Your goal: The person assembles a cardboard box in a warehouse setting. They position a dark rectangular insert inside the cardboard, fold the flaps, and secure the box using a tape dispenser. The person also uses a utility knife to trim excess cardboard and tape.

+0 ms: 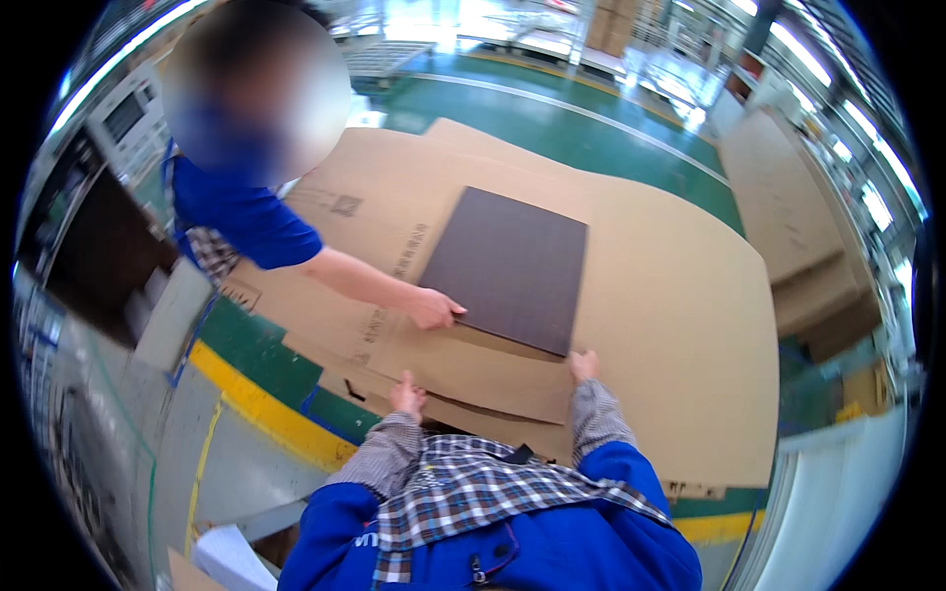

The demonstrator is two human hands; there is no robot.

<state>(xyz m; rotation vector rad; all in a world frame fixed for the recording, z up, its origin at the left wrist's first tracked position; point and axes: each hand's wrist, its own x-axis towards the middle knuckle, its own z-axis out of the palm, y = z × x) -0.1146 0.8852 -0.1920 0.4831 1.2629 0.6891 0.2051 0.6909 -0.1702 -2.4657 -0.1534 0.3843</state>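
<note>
A flat dark brown panel (512,266) lies over large cardboard sheets (680,325), with a narrow gap under its near edge. At its near right corner is my right hand (584,366), fingers closed at the corner. My left hand (408,396) is by the near edge of the cardboard, left of the panel and apart from it, with the thumb spread from the fingers. Between my hands runs a loose cardboard edge (493,399) with a dark gap beneath. A co-worker's hand (436,308) grips the panel's near left corner.
The co-worker in a blue shirt (251,222) leans in from the left. More cardboard sheets (788,207) stand at the right. Yellow floor marking (266,414) crosses the green floor at the left, and a pale cabinet-like surface (838,492) is at the lower right.
</note>
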